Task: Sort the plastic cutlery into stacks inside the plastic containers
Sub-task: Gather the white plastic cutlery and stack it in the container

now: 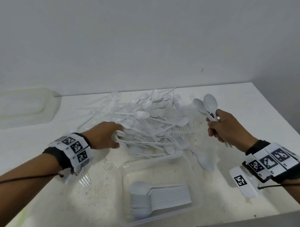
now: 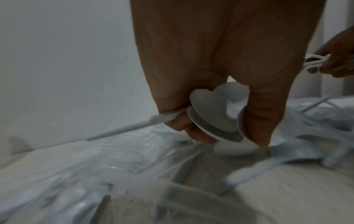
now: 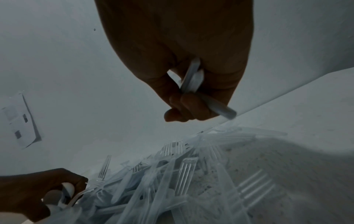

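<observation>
Cutlery pile (image 1: pixel 150 125) tangled: left hand (image 1: pixel 105 135) clamps spoons (image 2: pixel 214 119), right hand (image 1: pixel 227 128) clamps spoon pair (image 1: pixel 207 103); snagged forks risk scattering off bench (image 1: pixel 276 124).

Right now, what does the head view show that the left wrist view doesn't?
Head only: the clear plastic container near the table edge holding a neat stack of white plastic spoons, a second, translucent container at far left, and the bowls of the two white spoons raised in the right hand.

Left wrist only: the nested white spoon bowls that the left hand grips, one handle sticking out left.

Both: the tangled pile of white and clear plastic cutlery on the white table, and both hands holding spoons.
</observation>
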Action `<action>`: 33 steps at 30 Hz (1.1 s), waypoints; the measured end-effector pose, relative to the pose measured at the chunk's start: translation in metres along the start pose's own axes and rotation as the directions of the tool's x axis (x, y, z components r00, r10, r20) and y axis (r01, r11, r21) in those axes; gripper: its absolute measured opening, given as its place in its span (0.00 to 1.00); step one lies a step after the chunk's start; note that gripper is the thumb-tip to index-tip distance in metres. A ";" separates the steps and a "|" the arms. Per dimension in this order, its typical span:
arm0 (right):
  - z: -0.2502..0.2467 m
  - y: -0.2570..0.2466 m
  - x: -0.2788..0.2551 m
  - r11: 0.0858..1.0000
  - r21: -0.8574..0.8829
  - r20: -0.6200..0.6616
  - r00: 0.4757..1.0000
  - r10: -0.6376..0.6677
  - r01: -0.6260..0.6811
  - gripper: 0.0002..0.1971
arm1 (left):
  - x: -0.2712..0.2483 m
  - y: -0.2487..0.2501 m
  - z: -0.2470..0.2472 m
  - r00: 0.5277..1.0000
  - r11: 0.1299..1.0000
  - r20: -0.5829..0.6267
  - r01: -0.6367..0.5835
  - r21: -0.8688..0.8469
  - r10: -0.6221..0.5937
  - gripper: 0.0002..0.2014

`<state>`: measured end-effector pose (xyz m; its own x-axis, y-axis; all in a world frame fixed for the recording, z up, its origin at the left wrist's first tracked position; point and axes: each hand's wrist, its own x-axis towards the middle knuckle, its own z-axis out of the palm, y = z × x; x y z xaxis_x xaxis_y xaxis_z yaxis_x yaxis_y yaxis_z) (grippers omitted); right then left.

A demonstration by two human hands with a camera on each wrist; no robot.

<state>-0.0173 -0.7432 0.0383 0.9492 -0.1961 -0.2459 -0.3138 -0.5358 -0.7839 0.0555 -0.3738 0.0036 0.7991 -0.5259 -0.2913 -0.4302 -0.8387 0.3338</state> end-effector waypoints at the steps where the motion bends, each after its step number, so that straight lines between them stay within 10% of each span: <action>1: 0.000 -0.002 0.000 1.000 0.008 0.002 1.000 -0.008 0.008 0.03 | 0.001 -0.002 -0.004 1.000 1.000 0.006 0.024 -0.015 -0.023 0.18; 8: 0.008 -0.009 0.000 0.998 0.066 0.048 0.999 -0.025 0.022 0.03 | 0.001 -0.012 -0.026 0.996 0.918 -0.030 0.067 -0.390 -0.085 0.18; 14: 0.009 -0.010 -0.002 0.996 0.093 0.069 0.997 -0.025 0.019 0.04 | 0.004 -0.005 -0.015 0.946 0.549 -0.109 0.082 -0.832 -0.307 0.07; 23: 0.014 -0.023 0.000 0.997 0.050 0.162 0.985 -0.066 0.059 0.05 | 0.027 0.007 -0.022 0.881 0.450 -0.091 0.146 -0.881 -0.463 0.09; 33: 0.017 -0.042 0.037 0.998 0.064 0.053 0.999 -0.001 -0.002 0.12 | 0.028 -0.007 -0.064 0.876 0.107 -0.102 -0.058 -0.993 -0.472 0.09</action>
<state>0.0316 -0.7143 0.0523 0.9495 -0.1519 -0.2746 -0.3137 -0.4819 -0.8182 0.1072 -0.3737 0.0504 0.9458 -0.0502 -0.3208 0.3240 0.0810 0.9426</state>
